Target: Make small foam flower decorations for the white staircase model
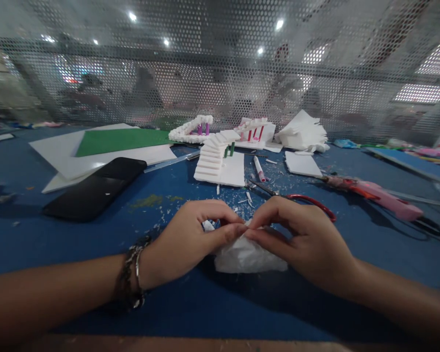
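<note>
My left hand (194, 239) and my right hand (300, 239) meet near the middle of the view, just above the blue table. Each pinches the top edge of a thin, crumpled white sheet (251, 256), which looks like tissue paper and hangs below my fingertips. Thumbs and forefingers almost touch each other there. A small white piece shows behind my left fingers. Beyond my hands stands a small white model staircase (212, 159) with green posts on a white base. Red-handled scissors (311, 198) lie just behind my right hand, partly hidden by it.
A black phone-like case (99, 188) and green sheet (124, 139) lie left. Two more white models (192, 129), a stack of white tissue (302, 132) and a marker (259, 168) stand or lie at the back. A pink glue gun (381, 195) with a cord is right. White scraps litter the table.
</note>
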Motion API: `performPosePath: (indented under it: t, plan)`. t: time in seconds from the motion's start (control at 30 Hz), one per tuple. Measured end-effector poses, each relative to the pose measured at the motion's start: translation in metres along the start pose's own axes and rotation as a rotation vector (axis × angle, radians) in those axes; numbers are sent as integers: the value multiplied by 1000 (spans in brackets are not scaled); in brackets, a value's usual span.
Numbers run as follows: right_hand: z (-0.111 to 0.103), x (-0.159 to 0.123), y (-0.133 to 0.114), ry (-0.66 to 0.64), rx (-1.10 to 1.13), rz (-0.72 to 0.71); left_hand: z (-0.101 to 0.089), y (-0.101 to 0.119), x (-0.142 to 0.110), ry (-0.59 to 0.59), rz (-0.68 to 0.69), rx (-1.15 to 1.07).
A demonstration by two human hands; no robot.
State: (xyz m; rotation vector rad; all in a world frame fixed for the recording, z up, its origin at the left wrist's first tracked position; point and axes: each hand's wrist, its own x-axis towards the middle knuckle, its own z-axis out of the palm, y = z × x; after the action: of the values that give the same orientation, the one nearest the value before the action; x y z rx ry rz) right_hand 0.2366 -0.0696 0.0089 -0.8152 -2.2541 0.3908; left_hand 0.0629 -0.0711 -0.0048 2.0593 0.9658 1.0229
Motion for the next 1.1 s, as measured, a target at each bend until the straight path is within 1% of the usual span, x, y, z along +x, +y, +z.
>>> performPosePath:
  t: [0.1, 0.27, 0.43, 0.63, 0.7, 0.8, 0.9, 1.0, 1.1]
  plan:
    - [2, 0, 2, 27, 38, 13, 0, 0, 0, 9, 8, -14]
    - [1, 0, 3, 6, 37, 13, -1, 0, 0, -42, 28, 43]
    - [1, 0, 4, 0, 29, 24, -1, 0, -1, -65, 59, 102]
    - [4, 0, 8, 35, 55, 56, 3, 6, -4, -131, 176, 169]
    - [6, 0, 9, 31, 25, 43, 6, 9, -6, -131, 144, 142]
    - [6, 0, 9, 36, -71, -27, 8, 11, -7, -109, 21, 66]
    - [4, -1, 8, 55, -225, -126, 9, 9, -7, -116, -78, -16]
    - [2, -3, 9, 51, -343, -241, 9, 6, -5, -137, -95, -45]
    - [3, -4, 11, 34, -363, -326, 9, 5, -4, -159, -71, -43]
